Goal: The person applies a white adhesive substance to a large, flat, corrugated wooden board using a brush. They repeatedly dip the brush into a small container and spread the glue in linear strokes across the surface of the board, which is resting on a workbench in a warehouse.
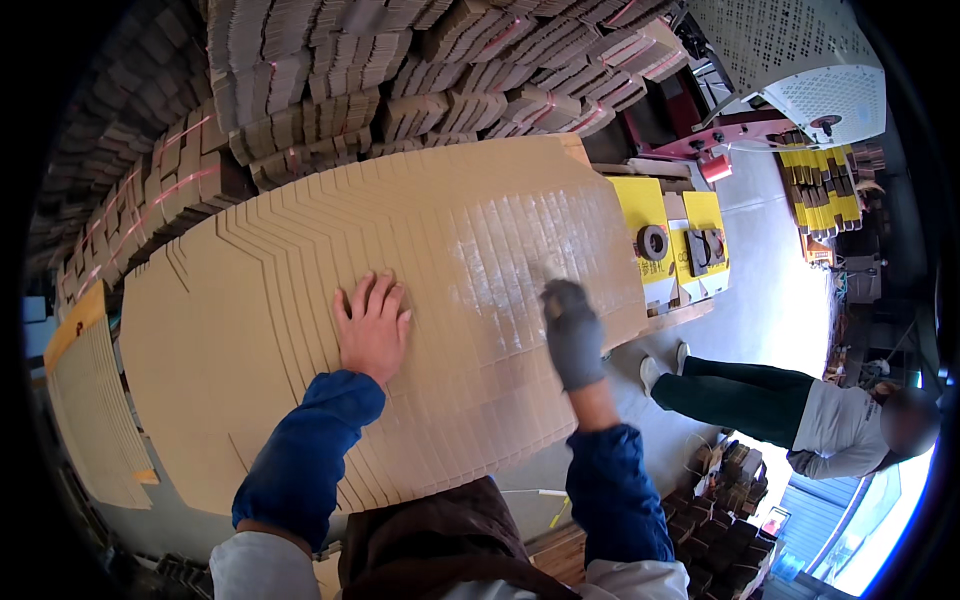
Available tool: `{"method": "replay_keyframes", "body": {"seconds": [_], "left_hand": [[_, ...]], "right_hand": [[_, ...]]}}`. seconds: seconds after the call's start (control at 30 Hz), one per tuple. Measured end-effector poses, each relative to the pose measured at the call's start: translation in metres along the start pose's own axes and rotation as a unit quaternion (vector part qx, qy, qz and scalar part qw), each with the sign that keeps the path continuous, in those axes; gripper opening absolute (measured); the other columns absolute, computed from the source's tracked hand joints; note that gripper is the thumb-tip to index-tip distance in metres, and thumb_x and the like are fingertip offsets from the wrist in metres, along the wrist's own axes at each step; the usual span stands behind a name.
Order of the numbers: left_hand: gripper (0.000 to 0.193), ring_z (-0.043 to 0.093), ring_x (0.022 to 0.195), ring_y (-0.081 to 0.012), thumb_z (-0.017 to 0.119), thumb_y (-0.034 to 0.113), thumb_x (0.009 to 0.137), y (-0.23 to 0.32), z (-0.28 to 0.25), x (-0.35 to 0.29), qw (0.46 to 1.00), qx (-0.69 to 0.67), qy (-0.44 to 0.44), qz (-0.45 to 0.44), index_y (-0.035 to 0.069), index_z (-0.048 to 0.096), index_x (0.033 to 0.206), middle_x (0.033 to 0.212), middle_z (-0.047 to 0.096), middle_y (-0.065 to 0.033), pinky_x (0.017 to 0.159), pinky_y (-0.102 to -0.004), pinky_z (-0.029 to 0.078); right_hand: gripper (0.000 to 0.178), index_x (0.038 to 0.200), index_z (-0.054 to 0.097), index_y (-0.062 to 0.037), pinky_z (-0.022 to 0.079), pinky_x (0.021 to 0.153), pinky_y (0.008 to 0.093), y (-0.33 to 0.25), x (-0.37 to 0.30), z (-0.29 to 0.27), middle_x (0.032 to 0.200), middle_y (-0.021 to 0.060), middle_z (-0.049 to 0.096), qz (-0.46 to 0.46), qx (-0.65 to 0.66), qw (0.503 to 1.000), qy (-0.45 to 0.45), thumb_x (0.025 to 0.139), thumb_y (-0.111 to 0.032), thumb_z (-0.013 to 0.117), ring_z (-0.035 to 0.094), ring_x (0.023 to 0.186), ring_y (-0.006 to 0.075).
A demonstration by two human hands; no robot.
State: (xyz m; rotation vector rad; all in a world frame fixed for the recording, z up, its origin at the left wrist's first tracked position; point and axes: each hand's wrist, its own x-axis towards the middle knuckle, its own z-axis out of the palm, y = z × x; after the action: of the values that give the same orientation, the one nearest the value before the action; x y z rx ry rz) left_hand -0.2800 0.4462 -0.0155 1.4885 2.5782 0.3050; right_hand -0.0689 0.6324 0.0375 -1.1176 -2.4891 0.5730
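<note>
A fan of overlapping brown cardboard sheets (440, 350) lies in front of me, their edges stepped in rows. My left hand (375, 325), bare, rests flat on the sheets left of centre, fingers spread. In a dark grey glove, my right hand (573, 335) is closed over the right part of the sheets. Something pale and blurred shows at its fingertips, too smeared to name. Just left of and above that glove, glossy whitish wet streaks (497, 255) cover the exposed strips of cardboard.
Bundled cardboard stacks (330, 75) rise behind the sheets. More sheets (95, 400) lie at far left. Rightward, yellow printed cartons (640, 210) carry dark rings of tape (653, 242). A machine with perforated guard (790, 50) stands far right; a person (760, 400) stands on the right.
</note>
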Motion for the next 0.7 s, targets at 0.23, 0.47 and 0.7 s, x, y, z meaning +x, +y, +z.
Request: {"method": "replay_keyframes", "body": {"seconds": [0.23, 0.47, 0.7], "left_hand": [[0.040, 0.032, 0.143, -0.0295, 0.056, 0.024, 0.097, 0.005, 0.003, 0.000, 1.000, -0.020, 0.012, 0.011, 0.011, 0.050, 0.135, 0.149, 0.042, -0.0050, 0.117, -0.0602, 0.018], [0.040, 0.032, 0.142, -0.0264, 0.057, 0.029, 0.097, 0.003, 0.009, 0.000, 1.000, 0.008, 0.026, 0.015, 0.014, 0.051, 0.134, 0.149, 0.042, -0.0015, 0.116, -0.0610, 0.020], [0.040, 0.031, 0.143, -0.0282, 0.055, 0.024, 0.098, 0.006, 0.008, -0.001, 1.000, -0.002, 0.017, 0.016, 0.012, 0.050, 0.136, 0.150, 0.041, -0.0040, 0.117, -0.0592, 0.019]], "right_hand": [[0.020, 0.097, 0.068, -0.0101, 0.057, 0.075, 0.0410, -0.010, -0.040, 0.008, 0.108, 0.0108, 0.069, -0.005, -0.011, 1.000, -0.018, 0.081, 0.000, 0.064, 0.068, 0.094, 0.0311], [0.020, 0.098, 0.068, -0.0084, 0.057, 0.074, 0.0406, -0.046, -0.087, 0.007, 0.111, 0.0114, 0.068, -0.080, -0.005, 0.996, -0.037, 0.080, -0.001, 0.066, 0.069, 0.088, 0.0322], [0.020, 0.100, 0.068, -0.0064, 0.056, 0.079, 0.0402, -0.073, -0.101, -0.010, 0.123, 0.0148, 0.065, -0.056, 0.096, 0.985, -0.133, 0.082, 0.000, 0.063, 0.067, 0.099, 0.0324]]}}
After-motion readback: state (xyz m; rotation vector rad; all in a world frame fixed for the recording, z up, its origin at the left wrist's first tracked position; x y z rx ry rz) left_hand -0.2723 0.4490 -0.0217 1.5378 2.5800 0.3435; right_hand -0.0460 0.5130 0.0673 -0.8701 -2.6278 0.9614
